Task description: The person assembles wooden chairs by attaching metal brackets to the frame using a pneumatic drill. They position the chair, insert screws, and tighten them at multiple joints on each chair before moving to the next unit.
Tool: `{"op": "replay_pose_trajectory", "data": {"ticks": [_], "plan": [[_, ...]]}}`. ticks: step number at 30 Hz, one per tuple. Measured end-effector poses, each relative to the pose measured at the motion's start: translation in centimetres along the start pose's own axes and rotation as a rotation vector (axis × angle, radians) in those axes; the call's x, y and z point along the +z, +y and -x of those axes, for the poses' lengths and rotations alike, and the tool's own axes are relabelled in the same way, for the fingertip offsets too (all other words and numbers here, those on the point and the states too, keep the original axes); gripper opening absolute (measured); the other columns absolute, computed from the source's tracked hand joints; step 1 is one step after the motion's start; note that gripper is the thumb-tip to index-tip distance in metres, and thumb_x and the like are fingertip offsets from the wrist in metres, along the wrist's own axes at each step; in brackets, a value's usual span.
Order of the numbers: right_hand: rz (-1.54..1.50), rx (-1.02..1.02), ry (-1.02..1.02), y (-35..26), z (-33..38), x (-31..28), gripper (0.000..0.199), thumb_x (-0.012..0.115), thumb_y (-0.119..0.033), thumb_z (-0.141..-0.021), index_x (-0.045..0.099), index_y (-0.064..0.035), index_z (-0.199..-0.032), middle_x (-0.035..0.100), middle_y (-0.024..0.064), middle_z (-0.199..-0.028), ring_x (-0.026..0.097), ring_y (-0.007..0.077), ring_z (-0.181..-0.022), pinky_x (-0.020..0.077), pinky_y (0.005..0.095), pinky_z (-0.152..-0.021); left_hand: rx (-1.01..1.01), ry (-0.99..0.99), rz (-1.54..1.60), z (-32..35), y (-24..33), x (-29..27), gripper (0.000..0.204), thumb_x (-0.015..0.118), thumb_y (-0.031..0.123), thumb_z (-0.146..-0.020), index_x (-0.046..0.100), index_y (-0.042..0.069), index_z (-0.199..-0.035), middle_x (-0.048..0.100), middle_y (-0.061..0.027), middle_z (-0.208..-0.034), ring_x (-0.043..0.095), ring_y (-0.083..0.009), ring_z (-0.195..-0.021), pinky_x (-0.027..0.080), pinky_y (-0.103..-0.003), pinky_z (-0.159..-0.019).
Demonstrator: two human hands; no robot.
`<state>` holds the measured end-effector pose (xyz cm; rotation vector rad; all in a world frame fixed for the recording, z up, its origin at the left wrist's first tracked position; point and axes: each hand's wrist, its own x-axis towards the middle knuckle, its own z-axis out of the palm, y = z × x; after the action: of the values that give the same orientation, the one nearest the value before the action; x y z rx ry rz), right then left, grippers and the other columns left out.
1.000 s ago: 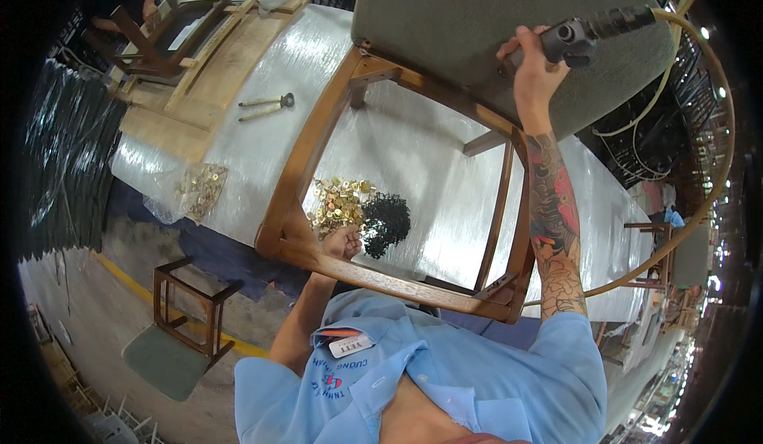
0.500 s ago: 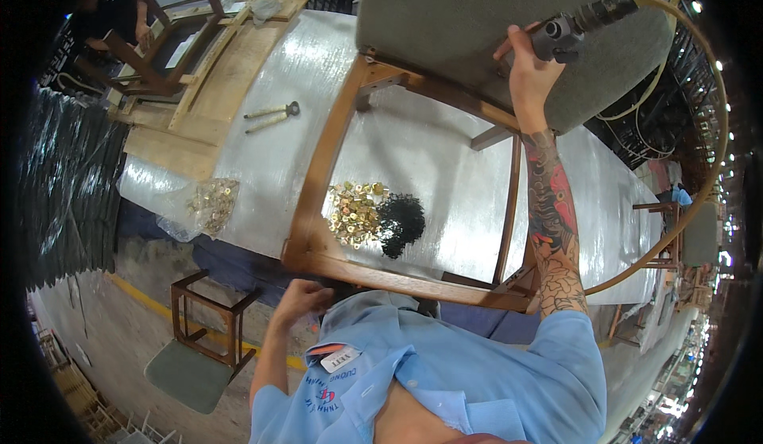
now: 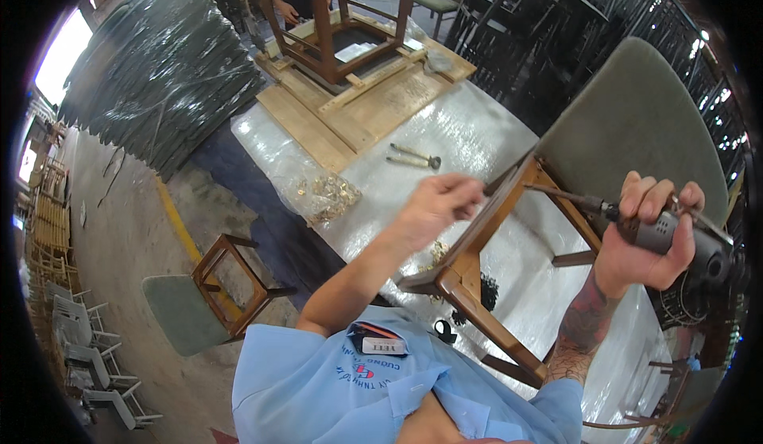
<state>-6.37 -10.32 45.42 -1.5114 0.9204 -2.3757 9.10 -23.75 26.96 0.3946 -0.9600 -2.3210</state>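
My right hand (image 3: 648, 241) is wrapped round a grey power screwdriver (image 3: 656, 233), whose long thin bit reaches left to the inner corner of a wooden chair frame (image 3: 497, 329). The chair lies on the table, its grey-green padded back (image 3: 636, 118) to the far right. My left hand (image 3: 441, 205) is at the frame's left rail with its fingers curled together; what they hold, if anything, is too small to make out. Partly hidden by the frame are a heap of brass-coloured washers (image 3: 437, 252) and a heap of small black pieces (image 3: 488, 291).
Pincers (image 3: 417, 158) and a plastic bag of small metal parts (image 3: 327, 197) lie on the film-covered table. Beyond, another person's hand (image 3: 286, 12) is near an upturned chair (image 3: 326, 46) on wooden boards (image 3: 306, 126). Another chair (image 3: 183, 309) lies on the floor at left.
My view has turned toward the left. The screwdriver has come from over the padded back to the frame's corner, and my left hand has risen from the near edge to the left rail.
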Motion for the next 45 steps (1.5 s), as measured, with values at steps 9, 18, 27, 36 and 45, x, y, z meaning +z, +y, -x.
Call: {"op": "replay_pose_trajectory", "data": {"ticks": [9, 18, 27, 36, 45], "plan": [[0.144, -0.038, 0.032, 2.1, 1.8, 3.1, 0.033, 0.053, -0.029, -0.083, 0.043, -0.0086, -0.108, 0.053, 0.0070, -0.064, 0.053, 0.0188, -0.055, 0.0403, 0.0320, -0.060, -0.232, -0.163, 0.316, -1.8, 1.9, 2.9, 0.023, 0.066, 0.032, -0.093, 0.063, 0.009, -0.091, 0.063, 0.0029, -0.073, 0.055, -0.0059, -0.057, 0.048, -0.021, -0.056], [0.148, -0.055, 0.014, 2.2, 2.1, 3.3, 0.030, 0.050, -0.027, -0.086, 0.042, -0.0079, -0.108, 0.053, 0.0076, -0.066, 0.054, 0.0196, -0.057, 0.0406, 0.0335, -0.061, -0.257, -0.179, 0.317, -2.6, 2.6, 2.9, 0.023, 0.067, 0.033, -0.092, 0.063, 0.010, -0.091, 0.064, 0.0035, -0.073, 0.056, -0.0046, -0.056, 0.046, -0.020, -0.054], [0.137, -0.089, 0.041, 1.6, 1.7, 2.0, 0.032, 0.049, -0.026, -0.087, 0.041, -0.0070, -0.111, 0.053, 0.0095, -0.068, 0.052, 0.0210, -0.058, 0.0420, 0.0341, -0.061, -0.275, -0.204, 0.266, -4.2, 1.5, 4.7, 0.019, 0.064, 0.030, -0.095, 0.064, 0.011, -0.091, 0.066, 0.0024, -0.073, 0.058, -0.0049, -0.057, 0.048, -0.020, -0.053], [0.297, -0.192, 0.137, 6.4, 0.2, -4.1, 0.018, 0.051, -0.007, -0.090, 0.047, -0.0055, -0.107, 0.059, 0.0102, -0.072, 0.060, 0.0212, -0.060, 0.0511, 0.0358, -0.060, -0.027, -0.142, -0.288, -6.6, -3.1, 4.6, 0.045, 0.076, 0.032, -0.085, 0.059, 0.001, -0.114, 0.067, -0.0081, -0.084, 0.062, -0.0160, -0.064, 0.050, -0.027, -0.060], [0.483, -0.120, 0.442, 14.1, -1.2, -10.6, 0.013, 0.067, -0.007, -0.081, 0.054, -0.0047, -0.081, 0.057, 0.0011, -0.057, 0.058, 0.0113, -0.046, 0.0460, 0.0246, -0.045, 0.347, -0.237, -1.182, -7.0, -7.4, 1.8, 0.065, 0.076, 0.014, -0.075, 0.045, 0.000, -0.131, 0.046, -0.0180, -0.125, 0.046, -0.0319, -0.121, 0.042, -0.042, -0.097]]}}
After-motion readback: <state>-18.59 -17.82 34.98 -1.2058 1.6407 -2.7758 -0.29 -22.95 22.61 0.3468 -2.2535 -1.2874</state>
